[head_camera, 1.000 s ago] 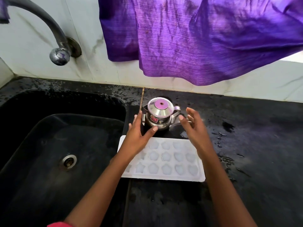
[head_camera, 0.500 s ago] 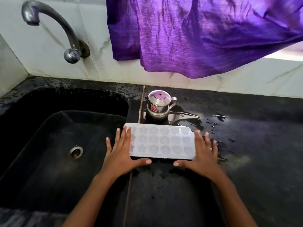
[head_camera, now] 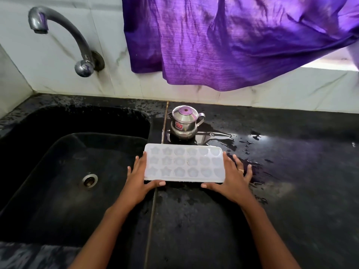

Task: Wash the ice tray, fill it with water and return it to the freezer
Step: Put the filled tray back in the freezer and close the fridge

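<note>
Head view: the ice tray (head_camera: 184,164), a white translucent plastic rectangle with rounded corners and three rows of star-shaped cells, lay flat at the frame's centre on the wet, speckled black stone worktop (head_camera: 194,220). The left hand (head_camera: 138,177) and right hand (head_camera: 233,177) flanked its short ends, fingers (head_camera: 138,162) straight and released against the sides, thumbs along the near edge. Above it stood a shiny lidded steel pot (head_camera: 184,123). A black basin sink (head_camera: 58,191) filled the left, a curved metal tap (head_camera: 64,30) the upper left, and crinkled purple cloth (head_camera: 233,35) the top.
</note>
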